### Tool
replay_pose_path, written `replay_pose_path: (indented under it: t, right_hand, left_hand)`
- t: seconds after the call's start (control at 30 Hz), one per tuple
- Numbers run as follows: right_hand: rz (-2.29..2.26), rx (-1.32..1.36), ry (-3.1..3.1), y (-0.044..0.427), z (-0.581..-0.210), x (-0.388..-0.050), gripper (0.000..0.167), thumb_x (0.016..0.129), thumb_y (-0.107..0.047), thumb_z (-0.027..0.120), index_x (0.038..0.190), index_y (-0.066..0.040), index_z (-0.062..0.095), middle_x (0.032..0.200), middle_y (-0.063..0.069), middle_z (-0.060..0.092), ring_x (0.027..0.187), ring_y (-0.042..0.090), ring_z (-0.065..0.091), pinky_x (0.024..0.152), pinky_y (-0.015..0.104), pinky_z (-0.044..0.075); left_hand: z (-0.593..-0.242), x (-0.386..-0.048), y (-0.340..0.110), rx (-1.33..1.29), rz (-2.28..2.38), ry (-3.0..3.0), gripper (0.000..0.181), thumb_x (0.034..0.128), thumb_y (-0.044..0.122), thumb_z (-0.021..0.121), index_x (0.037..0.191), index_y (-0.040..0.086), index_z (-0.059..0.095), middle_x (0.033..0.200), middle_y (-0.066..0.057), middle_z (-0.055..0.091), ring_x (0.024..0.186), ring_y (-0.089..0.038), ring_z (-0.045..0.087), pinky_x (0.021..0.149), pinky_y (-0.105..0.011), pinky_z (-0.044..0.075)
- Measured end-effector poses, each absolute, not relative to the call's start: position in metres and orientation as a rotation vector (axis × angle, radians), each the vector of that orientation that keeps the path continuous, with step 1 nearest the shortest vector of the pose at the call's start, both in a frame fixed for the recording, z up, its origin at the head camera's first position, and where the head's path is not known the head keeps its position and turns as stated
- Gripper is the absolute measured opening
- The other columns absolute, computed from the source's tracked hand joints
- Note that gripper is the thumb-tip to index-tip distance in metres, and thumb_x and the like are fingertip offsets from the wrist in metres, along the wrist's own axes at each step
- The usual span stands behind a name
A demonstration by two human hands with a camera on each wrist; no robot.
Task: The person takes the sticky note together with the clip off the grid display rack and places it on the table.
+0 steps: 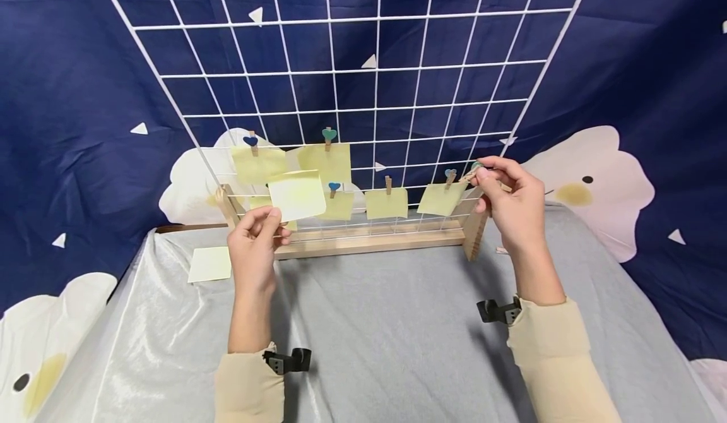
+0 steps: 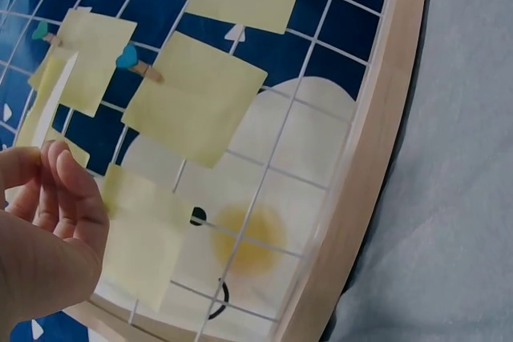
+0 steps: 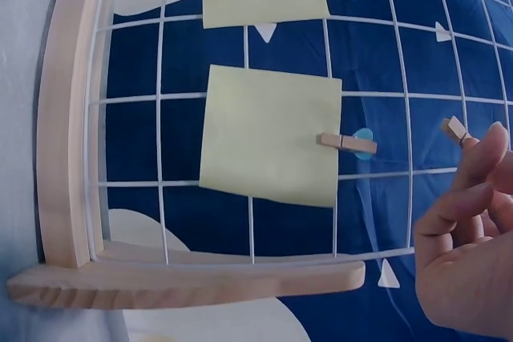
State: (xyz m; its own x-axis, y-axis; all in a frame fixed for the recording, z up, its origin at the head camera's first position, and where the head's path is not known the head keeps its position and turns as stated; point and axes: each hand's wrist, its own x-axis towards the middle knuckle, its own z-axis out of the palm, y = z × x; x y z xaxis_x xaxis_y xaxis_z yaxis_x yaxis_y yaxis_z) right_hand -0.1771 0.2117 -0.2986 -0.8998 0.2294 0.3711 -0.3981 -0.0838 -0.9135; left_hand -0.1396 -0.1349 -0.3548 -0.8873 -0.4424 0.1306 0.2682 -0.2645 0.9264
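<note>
Your left hand [image 1: 258, 241] pinches a pale yellow note [image 1: 298, 197] by its lower edge, thumb over the face, the sheet standing above the fingers and in front of the white wire grid [image 1: 378, 17]. Your right hand [image 1: 515, 203] pinches a small wooden clothespin [image 3: 455, 128] between thumb and fingertips, near the grid's right side; the rightmost clipped note [image 1: 440, 199] lies between your two hands, nearer the right. A loose note [image 1: 210, 265] lies on the tabletop [image 1: 386, 322], just beside your left wrist. Observed limits: the held note covers most of another yellow sheet behind it in the head view, and shows nearly edge-on in the left wrist view. Your fingers hide part of the held clothespin; whether it touches the wire cannot be told. Each wrist view cuts its hand at the frame edge. A small object [image 1: 502, 250] by your right wrist is too slight to identify.
</note>
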Motion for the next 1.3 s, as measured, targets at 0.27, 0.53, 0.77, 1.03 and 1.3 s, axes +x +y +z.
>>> replay_pose_path:
  t: [0.27, 0.53, 0.77, 1.03, 1.3]
  right_hand:
    - [2.057, 0.148, -1.784, 0.22, -0.3, -0.177, 0.015, 0.095, 0.003, 0.067, 0.11, 0.004, 0.07, 0.077, 0.006, 0.068, 0.042, 0.009, 0.052, 0.041, 0.017, 0.043]
    - [2.03, 0.086, -1.817, 0.227, -0.306, -0.175, 0.016, 0.095, 0.002, 0.068, 0.11, 0.004, 0.07, 0.077, 0.005, 0.068, 0.042, 0.01, 0.054, 0.04, 0.017, 0.04]
    - [2.046, 0.085, -1.832, 0.233, -0.311, -0.172, 0.015, 0.096, 0.002, 0.067, 0.11, 0.003, 0.069, 0.078, 0.004, 0.069, 0.043, 0.009, 0.054, 0.042, 0.016, 0.039]
    - [2.047, 0.071, -1.84, 0.239, -0.317, -0.171, 0.016, 0.096, 0.002, 0.066, 0.112, 0.005, 0.069, 0.078, 0.003, 0.069, 0.043, 0.008, 0.054, 0.042, 0.016, 0.038]
    - [2.025, 0.02, -1.861, 0.244, -0.325, -0.171, 0.017, 0.096, 0.002, 0.066, 0.113, 0.003, 0.069, 0.076, 0.004, 0.069, 0.041, 0.009, 0.054, 0.042, 0.017, 0.038]
  left_hand:
    - [-0.356, -0.139, -0.142, 0.242, -2.17, -1.544, 0.023, 0.0941, 0.01, 0.074, 0.105, -0.009, 0.067, 0.073, -0.004, 0.065, 0.06, -0.014, 0.063, 0.057, -0.021, 0.054]
    - [-0.358, -0.136, -0.146, 0.274, -2.178, -1.496, 0.022, 0.0922, 0.009, 0.076, 0.104, -0.009, 0.068, 0.073, -0.005, 0.065, 0.059, -0.013, 0.064, 0.055, -0.021, 0.053]
    - [-0.358, -0.135, -0.15, 0.295, -2.18, -1.436, 0.003, 0.0944, 0.002, 0.07, 0.093, 0.004, 0.072, 0.072, -0.005, 0.065, 0.058, -0.013, 0.063, 0.053, -0.02, 0.052]
    - [-0.36, -0.134, -0.156, 0.303, -2.199, -1.403, 0.003, 0.0941, 0.001, 0.07, 0.092, 0.003, 0.071, 0.072, -0.005, 0.066, 0.057, -0.013, 0.063, 0.052, -0.019, 0.05]
    - [-0.364, -0.132, -0.163, 0.332, -2.182, -1.375, 0.004, 0.0937, 0.0, 0.07, 0.092, 0.002, 0.073, 0.07, -0.005, 0.065, 0.055, -0.012, 0.063, 0.05, -0.018, 0.05]
